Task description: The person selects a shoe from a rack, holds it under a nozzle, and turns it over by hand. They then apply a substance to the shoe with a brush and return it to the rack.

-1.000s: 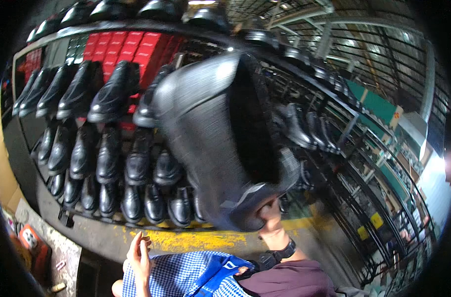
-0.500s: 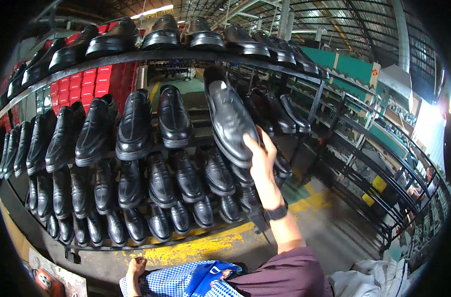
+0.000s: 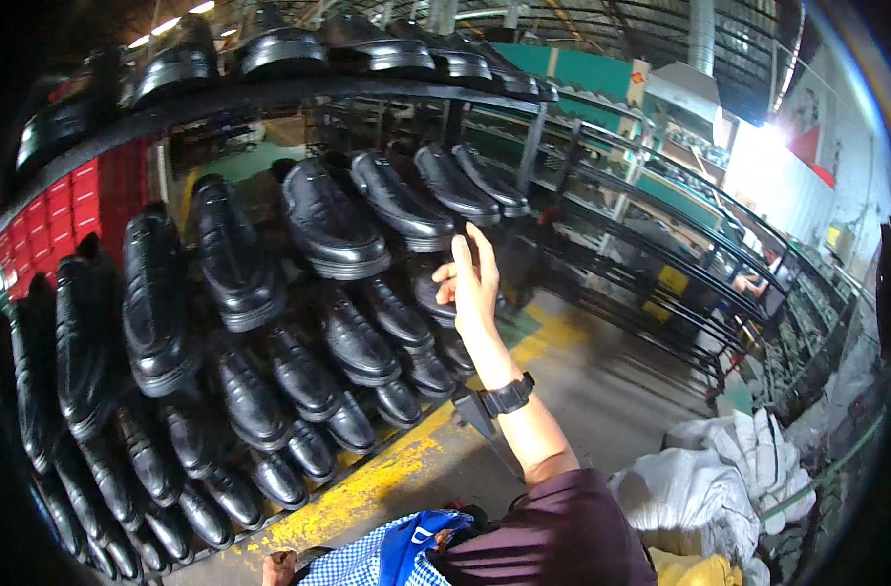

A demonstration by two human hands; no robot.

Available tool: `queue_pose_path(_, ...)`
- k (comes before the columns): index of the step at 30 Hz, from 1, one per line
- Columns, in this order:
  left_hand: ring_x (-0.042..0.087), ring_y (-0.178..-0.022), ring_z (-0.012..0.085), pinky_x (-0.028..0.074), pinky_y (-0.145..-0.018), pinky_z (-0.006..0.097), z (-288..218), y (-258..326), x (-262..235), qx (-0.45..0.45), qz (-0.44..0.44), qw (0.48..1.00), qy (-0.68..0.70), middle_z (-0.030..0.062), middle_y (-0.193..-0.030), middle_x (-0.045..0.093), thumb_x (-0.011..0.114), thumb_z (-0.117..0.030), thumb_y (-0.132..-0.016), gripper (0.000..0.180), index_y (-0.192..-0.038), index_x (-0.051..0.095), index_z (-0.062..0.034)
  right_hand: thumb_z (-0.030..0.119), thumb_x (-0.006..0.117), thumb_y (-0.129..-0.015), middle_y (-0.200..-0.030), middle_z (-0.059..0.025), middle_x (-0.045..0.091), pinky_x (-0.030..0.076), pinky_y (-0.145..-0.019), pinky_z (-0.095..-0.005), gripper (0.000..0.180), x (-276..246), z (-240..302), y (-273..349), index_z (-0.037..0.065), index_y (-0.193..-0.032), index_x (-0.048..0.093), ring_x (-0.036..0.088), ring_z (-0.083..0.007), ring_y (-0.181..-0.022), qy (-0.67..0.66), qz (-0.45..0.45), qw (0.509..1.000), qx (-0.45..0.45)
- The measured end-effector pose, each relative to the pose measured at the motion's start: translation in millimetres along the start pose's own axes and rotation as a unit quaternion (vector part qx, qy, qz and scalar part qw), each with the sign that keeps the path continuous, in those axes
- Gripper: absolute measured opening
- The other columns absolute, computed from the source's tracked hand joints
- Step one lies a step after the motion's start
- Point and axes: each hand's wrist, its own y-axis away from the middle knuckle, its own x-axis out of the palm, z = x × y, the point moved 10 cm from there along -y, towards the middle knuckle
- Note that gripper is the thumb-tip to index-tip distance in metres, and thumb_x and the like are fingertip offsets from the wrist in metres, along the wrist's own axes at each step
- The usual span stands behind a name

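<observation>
In the head view I am finding the right hand (image 3: 472, 283) hovering at the rack (image 3: 270, 90), its fingers loose, two of them stretching upward, and nothing sitting in its grasp. The fingertips are showing beside the toes of a black shoe (image 3: 399, 200) and the neighbouring shoe (image 3: 452, 184), both resting on the tier below the top rail; from this far off I am not telling contact from a narrow gap. The left hand (image 3: 279, 568) is showing only at the lower edge, partly cut off, so I am not able to tell whether its fingers are gripping anything.

For working this row well, I am favouring a hold around a shoe's sides rather than a pinch on the toe, since the uppers are looking glossy and, I am guessing, easy to smudge. I am also wanting the wristwatch (image 3: 509, 396) keeping clear of the tiers below, where the shoes are sitting close.

As for what is carrying what, the rack is bearing rows of black shoes. Behind it, at the left, red boxes (image 3: 55, 220) are standing stacked, their contents hidden. At lower right, white sacks (image 3: 685, 488) are slumping next to a yellow bundle (image 3: 695, 568), and I am not seeing inside them
</observation>
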Motion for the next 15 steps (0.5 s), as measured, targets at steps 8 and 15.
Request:
queue_pose_path(8,0.038,-0.105,0.0185,0.027,-0.09,0.031,-97,64,15,-0.009,0.162,0.922,0.352,0.0098,-0.115,0.042,0.04,-0.036,-0.087,0.045,-0.115,0.043,-0.0014,0.062,0.048,-0.081,-0.074,-0.0199,0.063,0.048,-0.043,-0.0271,0.081,-7,-48,-38,0.011,-0.137,0.021,0.058,-0.0181,-0.046,-0.027,0.119,0.974,0.192)
queue_pose_path(15,0.042,-0.12,0.0211,0.028,-0.1,0.029,-156,162,-28,-0.107,0.096,0.851,0.505,0.0145,-0.13,0.045,0.04,-0.041,-0.093,0.057,-0.129,0.041,0.0034,0.057,0.055,-0.079,-0.077,-0.0153,0.064,0.05,-0.043,-0.0294,0.059,36,-50,-46,0.008,-0.11,0.052,0.061,-0.021,-0.05,-0.092,0.171,0.95,0.245)
